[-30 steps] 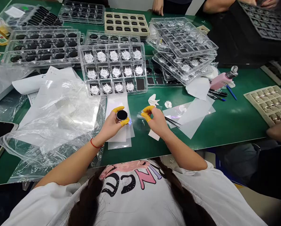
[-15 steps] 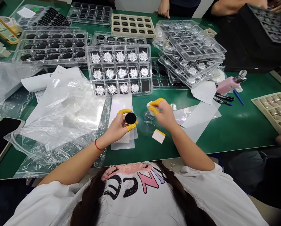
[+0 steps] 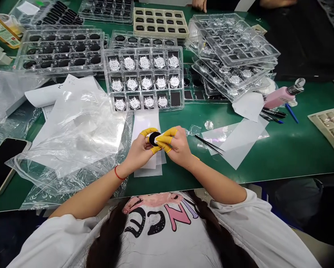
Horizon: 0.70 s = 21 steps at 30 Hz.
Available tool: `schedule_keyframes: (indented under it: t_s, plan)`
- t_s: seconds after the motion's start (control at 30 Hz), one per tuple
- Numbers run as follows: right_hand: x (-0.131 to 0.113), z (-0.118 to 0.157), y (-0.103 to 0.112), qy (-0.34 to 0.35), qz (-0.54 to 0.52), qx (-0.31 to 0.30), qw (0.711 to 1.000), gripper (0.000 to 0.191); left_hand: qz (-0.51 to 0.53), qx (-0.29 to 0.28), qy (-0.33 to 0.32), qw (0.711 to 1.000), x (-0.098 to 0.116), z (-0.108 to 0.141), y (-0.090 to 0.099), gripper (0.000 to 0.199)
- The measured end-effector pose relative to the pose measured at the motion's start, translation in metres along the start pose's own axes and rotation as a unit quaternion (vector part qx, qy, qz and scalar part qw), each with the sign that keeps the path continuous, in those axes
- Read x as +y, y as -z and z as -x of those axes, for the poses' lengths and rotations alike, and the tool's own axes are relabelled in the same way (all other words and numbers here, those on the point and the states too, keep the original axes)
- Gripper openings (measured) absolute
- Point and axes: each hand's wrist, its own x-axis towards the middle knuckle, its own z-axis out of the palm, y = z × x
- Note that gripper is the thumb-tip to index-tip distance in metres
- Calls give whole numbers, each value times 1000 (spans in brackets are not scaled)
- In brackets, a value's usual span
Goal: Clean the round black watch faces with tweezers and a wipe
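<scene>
Between the yellow-cotted fingers of my left hand (image 3: 140, 150) is a round, black-faced watch head (image 3: 154, 138), its dark face turned up toward me. My right hand (image 3: 179, 147), also in yellow finger cots, pinches a small white wipe (image 3: 156, 140) against the right side of that face. Most of the wipe is hidden by the fingers. Under both hands lie translucent white sheets (image 3: 147, 172). Just behind them leans a clear tray (image 3: 145, 76) of watch heads with silver backs up; one pocket at its lower right shows only black.
Stacked clear trays (image 3: 236, 48) stand at back right, near a pink pump bottle (image 3: 280, 98) and pens. Black tweezers (image 3: 210, 144) lie right of my hands. Plastic bags (image 3: 85, 137) and a phone (image 3: 6, 163) are left. Another person's hand (image 3: 199, 5) rests at the far edge.
My right hand has come left and brought the white wipe onto the watch head. My left hand stays nearly in place. The tweezers now show, and my right wrist mostly covers the small yellow-edged card.
</scene>
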Motion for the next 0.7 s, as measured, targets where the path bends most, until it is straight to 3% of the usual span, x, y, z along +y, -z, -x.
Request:
schedule_keyframes:
  t_s: [0.13, 0.2, 0.37, 0.53, 0.6, 0.7]
  plan:
    - [-9, 5, -10, 42, 35, -9, 998, 20, -14, 14, 8, 1000, -3, 0, 0, 60]
    - [-5, 3, -16, 28, 55, -1, 998, 22, -7, 16, 10, 1000, -3, -1, -2, 61]
    - [24, -3, -18, -104, 4, -22, 994, 23, 24, 15, 16, 999, 2, -1, -8, 68]
    - [26, -2, 1, -199, -14, 36, 979, 20, 41, 9, 14, 999, 7, -2, -7, 71]
    - [15, 0, 6, -176, -11, 38, 984, 19, 43, 3, 17, 999, 8, -2, -8, 70]
    - [1, 7, 6, -66, 23, 1, 998, 16, 40, -4, 14, 999, 10, 2, -11, 66]
